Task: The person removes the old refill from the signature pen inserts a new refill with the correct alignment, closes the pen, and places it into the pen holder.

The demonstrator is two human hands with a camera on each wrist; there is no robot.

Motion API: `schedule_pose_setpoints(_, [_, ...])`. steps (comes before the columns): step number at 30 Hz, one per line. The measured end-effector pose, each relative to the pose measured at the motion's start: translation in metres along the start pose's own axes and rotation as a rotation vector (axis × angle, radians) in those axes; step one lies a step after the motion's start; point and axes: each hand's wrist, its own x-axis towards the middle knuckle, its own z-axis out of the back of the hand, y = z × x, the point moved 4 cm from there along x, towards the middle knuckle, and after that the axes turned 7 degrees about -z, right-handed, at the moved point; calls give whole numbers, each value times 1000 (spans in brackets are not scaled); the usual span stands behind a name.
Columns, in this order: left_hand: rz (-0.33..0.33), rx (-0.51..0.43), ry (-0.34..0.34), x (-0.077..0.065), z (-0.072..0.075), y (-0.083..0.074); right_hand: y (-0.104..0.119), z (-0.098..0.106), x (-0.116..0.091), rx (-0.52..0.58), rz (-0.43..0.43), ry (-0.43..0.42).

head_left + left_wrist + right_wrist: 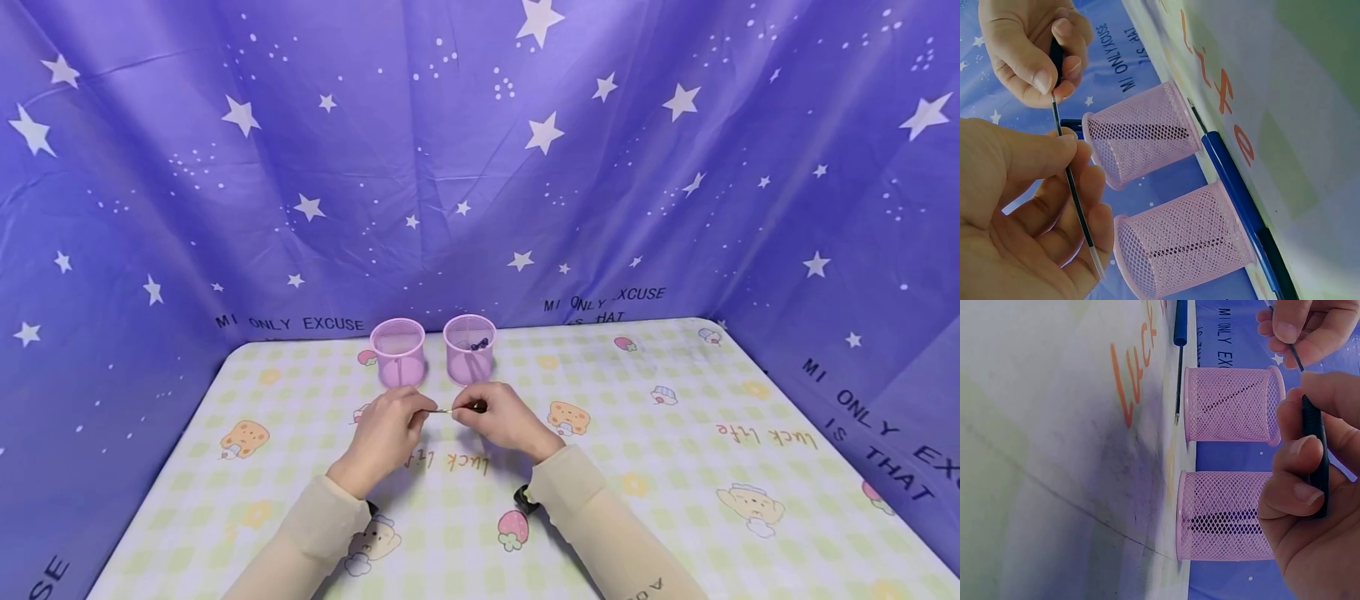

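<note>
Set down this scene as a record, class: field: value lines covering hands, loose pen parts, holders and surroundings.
Left hand: pinches a pen refill
Right hand: grips a dark pen section
Alignment: refill points toward dark pen section; fingers hide whether they touch
Lying near holders: blue pen barrel, thin tip protruding
Left pink mesh holder: one thin dark item
Right pink mesh holder: dark pens
Surface: checked tablecloth
Backdrop: starry purple curtain

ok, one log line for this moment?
left hand: pinches refill | right hand: holds dark pen part | blue pen: on table | two cups: upright
</note>
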Motion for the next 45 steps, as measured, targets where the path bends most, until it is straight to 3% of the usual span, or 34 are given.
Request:
schedule_pose_setpoints(15, [-28, 6, -18, -1, 0, -3, 3, -3, -2, 10, 9, 8])
schedule_pose_setpoints(34, [3, -75, 29, -2, -3, -7, 4, -5, 0, 15, 26, 20])
schedule_pose_setpoints(45, [-14, -82, 32, -2, -5, -10, 5, -6, 0, 10, 36, 40])
